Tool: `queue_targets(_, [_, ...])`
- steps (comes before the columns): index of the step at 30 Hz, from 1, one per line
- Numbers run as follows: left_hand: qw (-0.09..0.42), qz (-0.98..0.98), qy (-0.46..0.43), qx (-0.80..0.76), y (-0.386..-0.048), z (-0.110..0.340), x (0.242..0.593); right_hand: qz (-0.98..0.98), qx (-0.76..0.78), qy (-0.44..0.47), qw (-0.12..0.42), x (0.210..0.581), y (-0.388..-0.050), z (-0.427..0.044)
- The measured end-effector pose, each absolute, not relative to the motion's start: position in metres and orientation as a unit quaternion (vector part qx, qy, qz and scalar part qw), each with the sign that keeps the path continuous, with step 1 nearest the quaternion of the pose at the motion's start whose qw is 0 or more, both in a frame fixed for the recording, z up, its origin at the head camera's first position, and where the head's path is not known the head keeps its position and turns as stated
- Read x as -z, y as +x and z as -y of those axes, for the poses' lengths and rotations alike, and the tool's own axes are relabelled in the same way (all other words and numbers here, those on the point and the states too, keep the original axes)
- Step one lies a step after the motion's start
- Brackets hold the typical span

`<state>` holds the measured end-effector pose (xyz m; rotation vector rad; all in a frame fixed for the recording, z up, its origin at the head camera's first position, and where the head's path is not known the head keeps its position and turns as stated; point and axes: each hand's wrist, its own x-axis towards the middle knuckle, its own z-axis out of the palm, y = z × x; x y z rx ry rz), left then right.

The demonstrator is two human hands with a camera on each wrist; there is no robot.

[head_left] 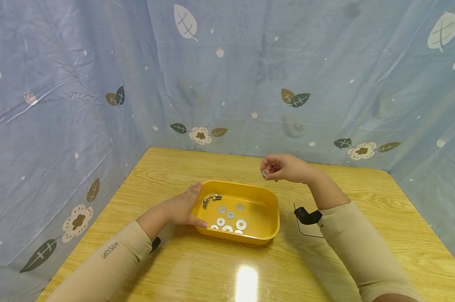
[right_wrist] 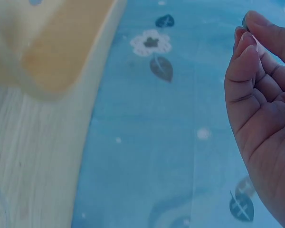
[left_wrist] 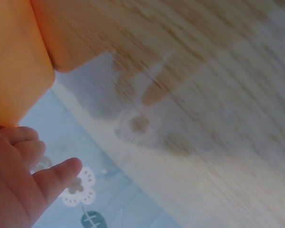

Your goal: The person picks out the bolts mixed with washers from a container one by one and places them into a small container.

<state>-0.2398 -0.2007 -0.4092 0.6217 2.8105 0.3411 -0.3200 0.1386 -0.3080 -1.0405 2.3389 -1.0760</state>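
A yellow plastic tray (head_left: 260, 240) sits on the wooden table, holding several flat metal washers (head_left: 230, 215) and a small group of metal bolts (head_left: 206, 203) at its left end. My left hand (head_left: 182, 206) rests against the tray's left end, thumb over the near rim and fingers extended along the far-left corner. In the left wrist view, fingertips of that left hand (left_wrist: 23, 175) touch the tray wall. Above the table, right of the tray's far corner, my right hand (head_left: 285, 168) pinches a small metal bolt (head_left: 263, 173) between thumb and fingers. Those fingers mostly hide it in the right wrist view.
A blue patterned curtain (head_left: 242, 105) hangs behind the table and along both sides. Bare tabletop (head_left: 197, 264) lies in front of the tray. A black wrist device (head_left: 308, 216) with a thin cable is strapped to the right forearm.
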Motion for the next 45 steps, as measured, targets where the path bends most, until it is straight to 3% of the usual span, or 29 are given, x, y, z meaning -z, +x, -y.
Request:
queue_targets(24, [0.124, -0.960, 0.215, -0.131, -0.238, 0.200, 0.407, -0.855, 0.401, -0.300, 0.136, 0.312, -0.303, -0.243])
queue_targets(45, [0.130, -0.962, 0.204, -0.130, -0.236, 0.198, 0.403, -0.854, 0.403, -0.284, 0.168, 0.342, -0.287, -0.293])
